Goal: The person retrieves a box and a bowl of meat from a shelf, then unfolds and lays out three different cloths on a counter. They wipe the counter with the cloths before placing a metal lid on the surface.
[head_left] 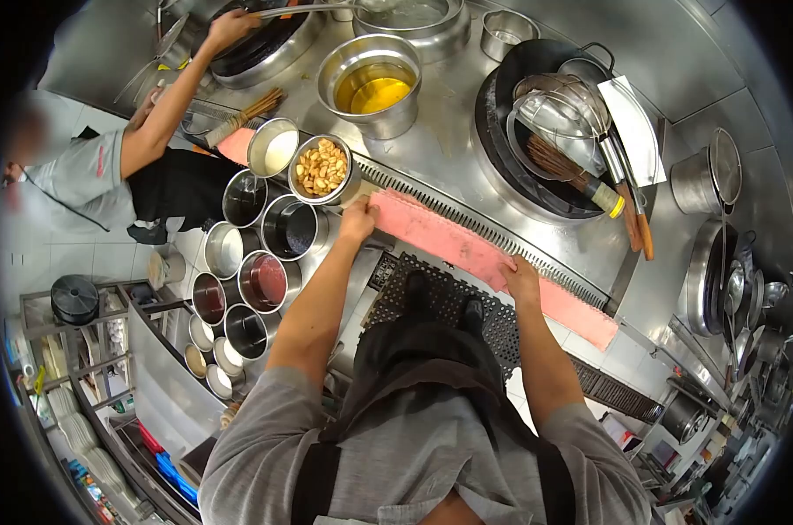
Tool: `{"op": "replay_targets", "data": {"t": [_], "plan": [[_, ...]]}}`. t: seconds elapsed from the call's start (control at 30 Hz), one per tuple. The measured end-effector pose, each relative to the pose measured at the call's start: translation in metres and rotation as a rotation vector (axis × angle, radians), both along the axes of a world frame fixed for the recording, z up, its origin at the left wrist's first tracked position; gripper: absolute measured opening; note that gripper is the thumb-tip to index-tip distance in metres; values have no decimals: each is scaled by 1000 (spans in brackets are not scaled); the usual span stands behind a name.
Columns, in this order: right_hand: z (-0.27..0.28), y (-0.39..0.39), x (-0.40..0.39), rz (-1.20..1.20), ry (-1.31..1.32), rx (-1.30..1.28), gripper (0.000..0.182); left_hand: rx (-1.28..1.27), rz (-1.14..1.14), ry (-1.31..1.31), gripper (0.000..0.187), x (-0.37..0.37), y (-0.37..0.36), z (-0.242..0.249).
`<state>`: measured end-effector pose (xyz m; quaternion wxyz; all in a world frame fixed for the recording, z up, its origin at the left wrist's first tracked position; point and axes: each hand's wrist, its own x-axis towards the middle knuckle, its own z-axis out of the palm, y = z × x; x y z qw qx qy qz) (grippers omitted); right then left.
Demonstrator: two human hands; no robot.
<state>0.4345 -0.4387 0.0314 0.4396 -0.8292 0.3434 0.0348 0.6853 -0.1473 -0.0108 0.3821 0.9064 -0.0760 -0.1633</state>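
pink cloth (pixel 453 240), held in both hands (pixel 359 219), lengthwise along slotted counter edge (pixel 492 234)

Pink all along the cloth strip (pixel 440 236), smudged in places with dull grey-brown. Golden yellow in the oily liquid (pixel 374 92); tan to golden brown across the heaped chunks (pixel 320 168). Milky white in the liquid-filled bowl (pixel 275 152) — then murky red in one round pot (pixel 268 278) and near-black in another (pixel 289 229). Silver-grey over the counter (pixel 444 131), striped by dark slots along the grate (pixel 492 238). Black on the floor mat (pixel 392 302), speckled with pale, regular dots. Straw-brown on the brush (pixel 561 164), banded bright yellow; orange-brown on the wooden handle (pixel 645 236). Grey for the wearer's shirt (pixel 361 477), brownish black for the apron (pixel 405 372) — grey again on the co-worker's shirt (pixel 73 179), marked red at the sleeve.
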Motion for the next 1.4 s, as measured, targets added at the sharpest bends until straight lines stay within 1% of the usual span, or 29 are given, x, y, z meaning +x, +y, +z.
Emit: {"op": "replay_targets", "data": {"t": [0.03, 0.07, 0.2, 0.33, 0.37, 0.43, 0.47, 0.5, 0.57, 0.63, 0.7, 0.73, 0.83, 0.9, 0.93, 0.97, 1.0, 1.03, 1.07, 1.1, 1.13, 1.17, 1.2, 1.23, 1.27, 1.3, 1.33, 1.37, 1.4], "plan": [[-11, 1, 0, -36, 49, 2, 34, 106, -87, -1, 33, 2, -6, -4], [-36, -2, -6, 28, -34, -164, 37, 158, -76, 78, 38, 7, -12, -6], [-27, 1, -5, 26, 62, -155, 38, 304, -141, 51, 42, 17, -23, -8], [-23, -10, -5, 41, 12, -111, 36, 404, -277, 47, 48, 33, -28, 6], [-14, -13, -6, 72, -40, -198, 31, 431, -306, 61, 47, 38, -28, 14], [16, -17, -2, 5, -89, -79, 27, 103, -256, 155, 40, 46, -16, 33], [30, -17, -3, -26, -125, -73, 25, -107, -125, 144, 30, 42, -12, 38], [42, -17, -4, -54, -161, -66, 24, -103, -129, 146, 30, 44, -9, 43], [50, -16, -6, -69, -195, -55, 23, -375, -184, 330, 30, 48, -3, 53], [41, -17, -13, -52, -144, 37, 24, -380, -205, 370, 26, 43, -1, 56], [27, -12, -21, -47, -97, 48, 26, -116, -181, 331, 25, 35, 1, 55], [22, -7, -24, -46, -91, 49, 28, 0, -240, 320, 25, 30, 1, 57], [8, 1, -39, -66, -26, 47, 31, 143, -350, 286, 29, 14, -7, 56], [-16, 1, -60, -202, -266, 4, 31, 84, -348, 329, 33, -2, -3, 26], [18, 1, -59, -315, -207, 143, 23, 62, -408, 331, 35, -17, -3, 16], [40, 2, -60, -327, -203, 141, 23, 36, -470, 331, 37, -29, -8, 11], [57, 2, -61, -497, -405, 264, 18, 36, -483, 332, 37, -38, -15, 13], [72, 2, -62, -663, -610, 385, 14, 84, -452, 171, 39, -45, -22, 17], [88, 1, -62, -675, -613, 381, 14, 131, -420, 9, 41, -48, -26, 21], [102, 0, -63, -562, -644, 251, 14, 128, -433, 9, 41, -43, -30, 17], [114, -1, -64, -446, -670, 119, 14, 248, -356, -127, 40, -32, -35, 6], [124, 0, -66, -453, -669, 109, 14, 364, -273, -263, 40, -25, -39, -5], [134, 2, -69, -386, -528, 180, 15, 398, -267, -398, 39, -24, -44, -7], [139, 2, -72, -319, -389, 248, 15, 387, -274, -401, 39, -21, -47, -8], [120, -2, -80, -179, -458, 143, 11, 433, -297, -364, 37, -16, -49, -7], [124, 0, -80, -182, -462, 137, 11, 483, -316, -328, 36, -12, -49, -6], [130, 5, -77, -139, -293, 130, 12, 430, -325, -434, 30, -10, -46, -6], [132, 10, -77, -96, -122, 126, 15, 434, -330, -436, 30, -6, -43, -6], [103, 9, -87, -67, -85, 95, 22, 443, -411, -464, 26, -2, -40, -5]]}}
